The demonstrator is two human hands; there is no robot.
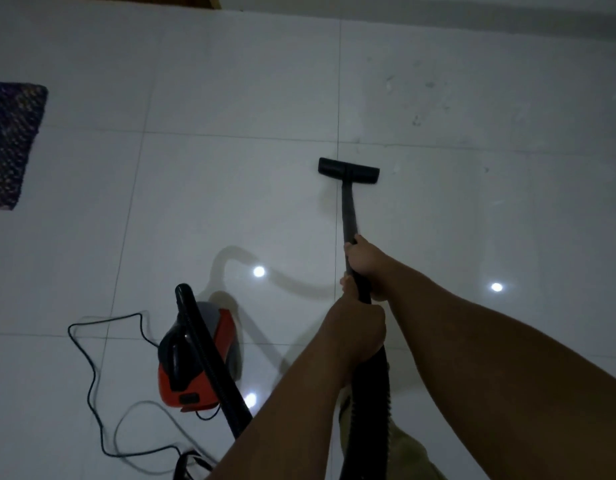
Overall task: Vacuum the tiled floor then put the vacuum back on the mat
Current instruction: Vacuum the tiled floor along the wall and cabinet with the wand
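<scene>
Head view showed both hands stacked on the black wand [349,209], right hand [363,261] gripping farther, left hand [357,327] nearer, steering the floor nozzle [349,170] across tile; vacuum [192,358] sat near-left, mat [12,143] far-left, well apart.

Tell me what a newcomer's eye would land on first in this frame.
Probably the black wand at centre, gripped by both hands, right hand above left hand, its floor head flat on the pale tiles. Next, the red canister vacuum at lower left with its loose black cord, and a dark woven mat at the left edge.
</scene>
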